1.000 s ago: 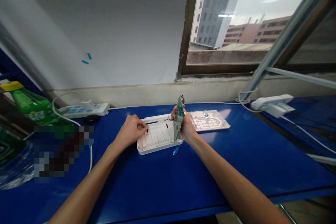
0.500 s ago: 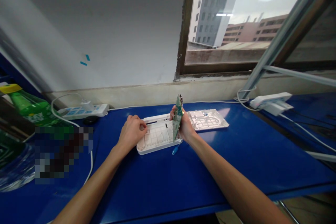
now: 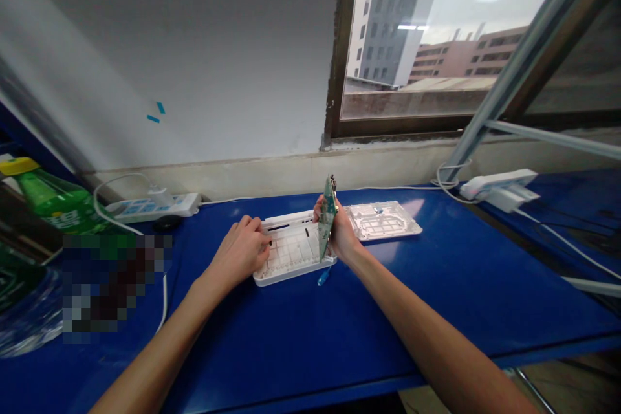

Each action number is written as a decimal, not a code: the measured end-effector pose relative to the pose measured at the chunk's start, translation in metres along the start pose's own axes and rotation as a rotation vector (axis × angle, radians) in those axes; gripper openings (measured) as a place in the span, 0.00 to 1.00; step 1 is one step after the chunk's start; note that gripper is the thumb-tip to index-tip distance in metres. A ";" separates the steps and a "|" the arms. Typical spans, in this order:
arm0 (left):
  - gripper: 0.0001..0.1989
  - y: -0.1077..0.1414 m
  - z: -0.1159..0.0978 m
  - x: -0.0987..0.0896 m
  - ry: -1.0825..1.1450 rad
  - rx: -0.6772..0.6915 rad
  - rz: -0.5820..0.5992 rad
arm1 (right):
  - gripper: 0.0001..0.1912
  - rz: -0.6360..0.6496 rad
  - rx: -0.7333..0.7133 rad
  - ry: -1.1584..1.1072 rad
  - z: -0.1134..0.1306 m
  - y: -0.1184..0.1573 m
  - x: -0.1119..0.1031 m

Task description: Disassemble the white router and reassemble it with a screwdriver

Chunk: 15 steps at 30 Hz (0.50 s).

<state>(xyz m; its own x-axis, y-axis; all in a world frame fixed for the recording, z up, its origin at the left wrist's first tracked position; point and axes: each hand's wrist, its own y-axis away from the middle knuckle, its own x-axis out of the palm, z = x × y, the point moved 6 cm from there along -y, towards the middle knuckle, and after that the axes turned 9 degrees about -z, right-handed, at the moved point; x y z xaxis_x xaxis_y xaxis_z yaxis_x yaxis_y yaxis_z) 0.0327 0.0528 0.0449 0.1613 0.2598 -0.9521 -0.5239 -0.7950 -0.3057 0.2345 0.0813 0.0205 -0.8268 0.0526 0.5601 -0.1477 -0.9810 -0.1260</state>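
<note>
A green circuit board [image 3: 327, 223] stands nearly upright, edge toward me, with my right hand [image 3: 343, 233] closed around it. Its lower end is over the right part of a white plastic housing [image 3: 295, 249], whose ribbed inside faces up. My left hand [image 3: 245, 246] is at the housing's left end, fingers curled and pressed together. By its fingertips shows a small dark spot; whether the fingers pinch anything is too small to tell. Beyond my right hand lies a second white plastic shell [image 3: 388, 220], ribbed side up. A small blue object [image 3: 324, 276] rests just in front of the housing.
On the blue table [image 3: 310, 343], a white power strip [image 3: 179, 205] and a black mouse-like object [image 3: 167, 222] are at the back left. Green bottles [image 3: 63, 197] stand far left, near a white cable [image 3: 163, 304]. Another power strip [image 3: 499, 184] sits by a metal frame [image 3: 478, 129] on the right.
My left hand has shifted slightly down over the housing's left end, its fingers more curled. My right hand and the circuit board stay almost where they were.
</note>
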 end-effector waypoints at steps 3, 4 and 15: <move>0.10 0.000 0.000 0.001 -0.021 -0.027 -0.007 | 0.17 -0.004 -0.007 -0.002 0.001 0.001 0.001; 0.10 -0.001 0.000 0.002 -0.026 -0.037 -0.005 | 0.16 -0.007 -0.006 -0.001 0.002 0.001 0.002; 0.13 0.004 0.025 0.002 0.168 -0.104 -0.148 | 0.17 -0.008 -0.015 0.024 0.001 0.000 0.001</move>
<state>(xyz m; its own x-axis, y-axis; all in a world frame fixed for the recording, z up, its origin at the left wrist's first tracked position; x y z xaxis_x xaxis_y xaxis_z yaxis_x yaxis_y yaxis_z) 0.0095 0.0639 0.0414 0.3711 0.2899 -0.8822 -0.3970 -0.8093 -0.4329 0.2344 0.0809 0.0220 -0.8384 0.0651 0.5411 -0.1625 -0.9776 -0.1341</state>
